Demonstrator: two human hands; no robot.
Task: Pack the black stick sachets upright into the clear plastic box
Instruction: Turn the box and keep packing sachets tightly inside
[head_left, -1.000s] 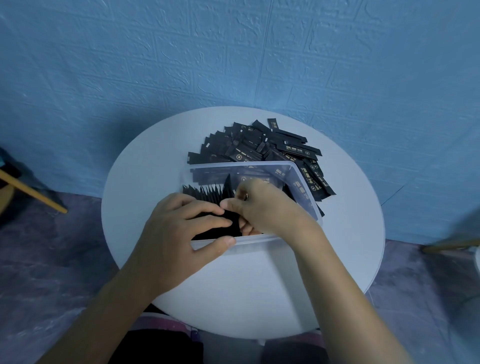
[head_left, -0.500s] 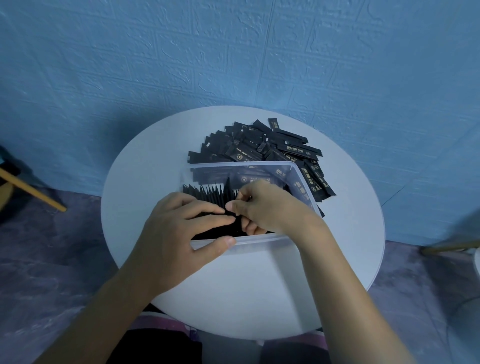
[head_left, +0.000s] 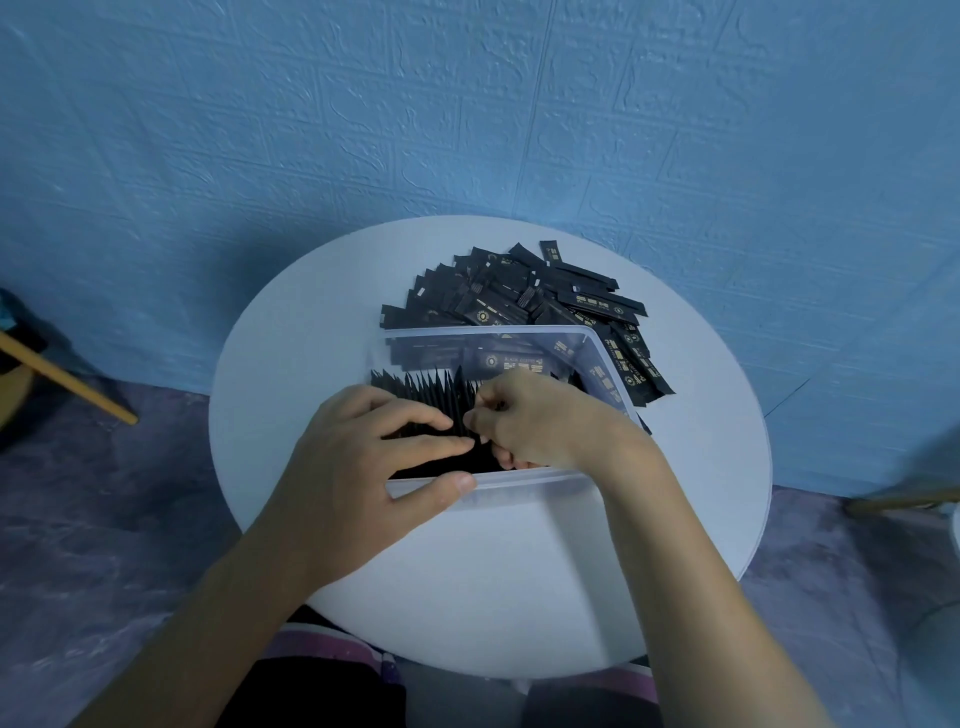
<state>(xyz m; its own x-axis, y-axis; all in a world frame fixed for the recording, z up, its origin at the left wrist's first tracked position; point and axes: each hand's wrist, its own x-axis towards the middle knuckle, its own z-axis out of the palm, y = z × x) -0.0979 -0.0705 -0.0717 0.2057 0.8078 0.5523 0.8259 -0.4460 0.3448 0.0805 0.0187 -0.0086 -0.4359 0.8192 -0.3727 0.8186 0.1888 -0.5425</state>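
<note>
A round white bench (head_left: 493, 587) stands against a blue wall (head_left: 467, 104) with a raised brick pattern, seen from above by the person working at it. A clear plastic box (head_left: 493, 328) sits near the middle of the bench, open at the top.

Inside the box, in its left part, a row of black stick sachets (head_left: 421, 389) stands upright, packed close together, with their pointed top edges showing like the teeth of a comb. Behind the box and along its right side lies a loose pile of sachets (head_left: 514, 291), flat and overlapping, with small gold print on some. Part of this pile shows through the box's far wall.

The left hand (head_left: 353, 467) reaches over the near wall of the box. Its grip is wide: the fingers lie nearly straight across the tops of the upright row, pressing on them, while the thumb (head_left: 447, 488) rests against the outside of the near wall.

The right hand (head_left: 540, 421) is down in the box just beside the right end of the row, touching the left fingertips. Its fingers are curled and the thumb meets the forefinger, but whether this grip holds a sachet cannot be told, as the hand itself hides it.

A dark purple floor (head_left: 104, 519) surrounds the bench. A slanting wooden leg (head_left: 67, 379) shows at the far left.
</note>
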